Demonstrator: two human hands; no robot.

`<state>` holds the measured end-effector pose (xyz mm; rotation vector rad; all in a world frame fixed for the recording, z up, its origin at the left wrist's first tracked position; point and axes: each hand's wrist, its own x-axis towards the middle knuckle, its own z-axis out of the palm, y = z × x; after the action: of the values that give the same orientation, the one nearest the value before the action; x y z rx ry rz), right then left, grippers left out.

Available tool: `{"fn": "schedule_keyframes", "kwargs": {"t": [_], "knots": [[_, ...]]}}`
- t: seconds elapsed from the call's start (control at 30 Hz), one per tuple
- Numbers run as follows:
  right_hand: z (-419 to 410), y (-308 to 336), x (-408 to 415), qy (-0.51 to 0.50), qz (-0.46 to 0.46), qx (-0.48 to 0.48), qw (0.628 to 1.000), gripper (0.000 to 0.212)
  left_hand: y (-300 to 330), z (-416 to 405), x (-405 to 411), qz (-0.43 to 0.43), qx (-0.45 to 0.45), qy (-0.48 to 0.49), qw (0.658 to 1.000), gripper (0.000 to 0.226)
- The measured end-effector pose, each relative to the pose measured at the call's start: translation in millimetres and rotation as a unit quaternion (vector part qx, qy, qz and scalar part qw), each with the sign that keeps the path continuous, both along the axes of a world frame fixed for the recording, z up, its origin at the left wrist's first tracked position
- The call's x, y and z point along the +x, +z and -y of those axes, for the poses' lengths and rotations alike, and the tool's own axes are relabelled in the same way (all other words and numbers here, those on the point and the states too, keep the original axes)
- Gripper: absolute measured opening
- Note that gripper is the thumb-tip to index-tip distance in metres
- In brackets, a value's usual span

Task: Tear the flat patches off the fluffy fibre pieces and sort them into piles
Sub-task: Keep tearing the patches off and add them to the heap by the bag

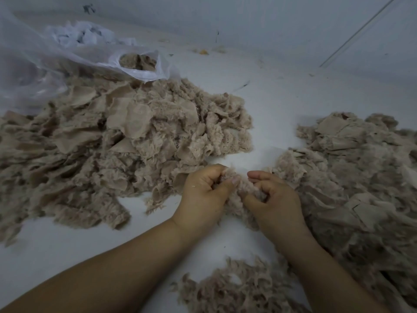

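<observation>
Both of my hands hold one beige fluffy fibre piece (240, 188) just above the white surface, at the centre of the head view. My left hand (203, 195) grips its left side with curled fingers and thumb. My right hand (274, 197) pinches its right side, fingers curled in. A large heap of fluffy pieces with flat patches (117, 141) lies to the left. A second heap (352, 177) spreads along the right. A smaller fluffy pile (234, 290) lies near me between my forearms.
A clear plastic bag (135, 64) holding more beige fibre lies at the back left, with crumpled white material (83, 35) behind it. The white surface (270, 105) meets a pale wall at the back. Small scraps (203, 51) lie near the wall.
</observation>
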<state>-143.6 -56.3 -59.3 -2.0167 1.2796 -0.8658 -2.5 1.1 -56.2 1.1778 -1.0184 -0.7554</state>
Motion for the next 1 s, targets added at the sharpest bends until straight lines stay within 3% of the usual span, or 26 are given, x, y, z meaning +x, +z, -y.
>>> {"fn": "schedule_keyframes", "kwargs": {"t": [0.07, 0.13, 0.33, 0.53, 0.73, 0.87, 0.93, 1.0], "knots": [[0.3, 1.3, -1.6, -0.011, -0.015, 0.006, 1.0, 0.029, 0.7, -0.5, 0.9, -0.028, -0.006, 0.02, 0.999, 0.016], [0.3, 2.7, -4.1, -0.019, -0.024, 0.016, 0.999, 0.038, 0.0, -0.7, 4.9, -0.055, -0.016, 0.048, 0.997, 0.017], [-1.5, 4.4, -2.9, -0.04, -0.034, 0.01, 0.999, 0.037, 3.4, -1.6, 4.5, -0.022, -0.033, 0.052, 0.998, 0.039], [0.2, 3.1, -4.3, -0.037, 0.006, 0.007, 0.999, 0.014, 3.3, -3.8, 5.3, -0.018, -0.051, 0.045, 0.998, 0.034], [0.2, 7.3, -6.6, -0.025, 0.047, 0.039, 0.998, 0.024, 1.1, -1.9, 3.9, -0.031, -0.053, 0.029, 0.998, 0.031], [-1.9, 8.2, -7.1, -0.017, 0.046, 0.044, 0.998, 0.043, -2.5, 0.9, 11.5, -0.016, -0.046, 0.05, 0.998, 0.027], [-3.7, 6.0, -4.9, -0.014, 0.049, 0.012, 0.999, 0.04, -2.1, 0.9, 8.6, -0.015, -0.037, 0.014, 0.999, 0.009], [-4.4, 2.2, -3.8, -0.008, 0.084, 0.001, 0.996, 0.024, -0.7, 0.3, 3.8, -0.002, -0.033, -0.018, 0.999, 0.014]]}}
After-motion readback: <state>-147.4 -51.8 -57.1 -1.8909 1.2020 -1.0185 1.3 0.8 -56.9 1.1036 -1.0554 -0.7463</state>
